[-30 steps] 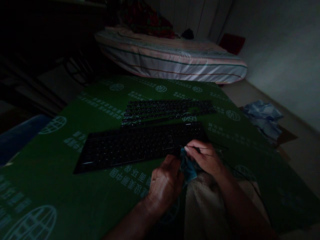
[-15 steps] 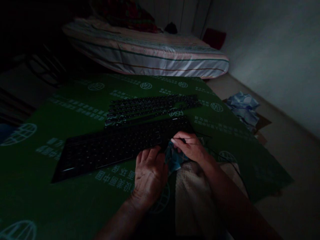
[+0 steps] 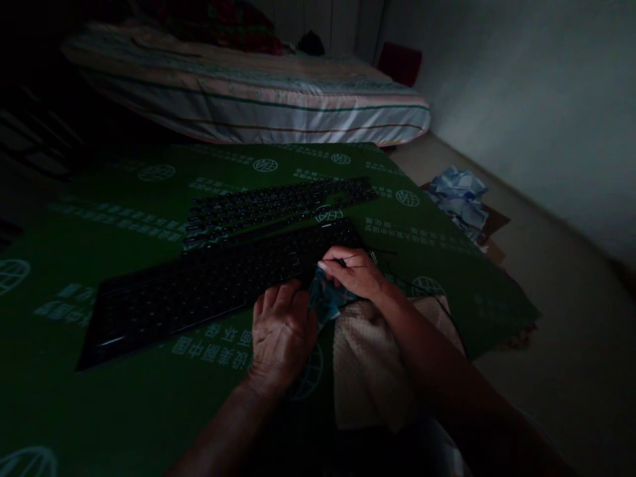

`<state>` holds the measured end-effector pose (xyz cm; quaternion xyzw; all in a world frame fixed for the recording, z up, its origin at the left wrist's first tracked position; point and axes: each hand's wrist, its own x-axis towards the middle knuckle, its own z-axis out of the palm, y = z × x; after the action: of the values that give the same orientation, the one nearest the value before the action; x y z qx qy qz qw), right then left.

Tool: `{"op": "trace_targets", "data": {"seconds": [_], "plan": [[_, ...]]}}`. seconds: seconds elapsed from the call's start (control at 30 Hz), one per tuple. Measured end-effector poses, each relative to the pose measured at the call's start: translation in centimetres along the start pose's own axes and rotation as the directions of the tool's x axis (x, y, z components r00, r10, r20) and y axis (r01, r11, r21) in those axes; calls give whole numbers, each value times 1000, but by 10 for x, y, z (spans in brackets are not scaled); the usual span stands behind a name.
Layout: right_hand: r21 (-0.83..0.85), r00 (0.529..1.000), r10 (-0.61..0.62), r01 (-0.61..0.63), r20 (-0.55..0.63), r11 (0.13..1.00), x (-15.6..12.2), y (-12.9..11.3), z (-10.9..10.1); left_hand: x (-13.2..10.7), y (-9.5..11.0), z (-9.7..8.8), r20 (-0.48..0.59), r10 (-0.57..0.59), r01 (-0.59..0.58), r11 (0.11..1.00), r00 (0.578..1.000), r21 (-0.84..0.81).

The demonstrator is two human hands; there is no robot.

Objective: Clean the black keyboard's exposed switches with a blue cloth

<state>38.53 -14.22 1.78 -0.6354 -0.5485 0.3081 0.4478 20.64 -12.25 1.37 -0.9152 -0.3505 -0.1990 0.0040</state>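
Observation:
A black keyboard base (image 3: 209, 285) lies across a green printed mat (image 3: 124, 391) in dim light. Behind it, rows of loose black keycaps (image 3: 278, 202) are laid out on the mat. My right hand (image 3: 355, 271) is closed around a small blue cloth (image 3: 322, 301) at the keyboard's near right edge. My left hand (image 3: 281, 331) rests just left of the cloth, its fingers stretched out and touching the keyboard's front edge. A thin black cable (image 3: 447, 318) runs from the keyboard past my right wrist.
A beige towel (image 3: 372, 371) lies over my lap under my right forearm. A striped mattress (image 3: 258, 99) sits on the floor beyond the mat. Crumpled blue-white fabric (image 3: 460, 199) lies on the floor at right, near a grey wall (image 3: 536, 99).
The camera has swung rightward, so everything shifts left in view. My left hand has moved up from the cloth and spread its fingers at the keyboard's front edge. The right hand keeps the cloth.

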Motion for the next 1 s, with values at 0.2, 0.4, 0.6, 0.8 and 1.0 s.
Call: {"op": "trace_targets", "data": {"seconds": [0.2,0.4,0.6,0.8,1.0], "plan": [[24,1000,-2,2,2,1000,0,-2,-1,3,0,1,24,-18,18,1000,1000,6],[10,1000,-13,13,-3,1000,0,1,0,4,1,-3,47,-36,35,999,998,14],[12,1000,-20,20,16,1000,-1,2,0,3,2,-4,52,-44,43,999,998,17],[40,1000,10,-11,24,999,-3,0,-1,3,2,-5,67,-39,38,999,997,12],[53,998,48,-50,37,997,-3,-2,-3,3,1,-6,58,-29,27,999,998,29]]}}
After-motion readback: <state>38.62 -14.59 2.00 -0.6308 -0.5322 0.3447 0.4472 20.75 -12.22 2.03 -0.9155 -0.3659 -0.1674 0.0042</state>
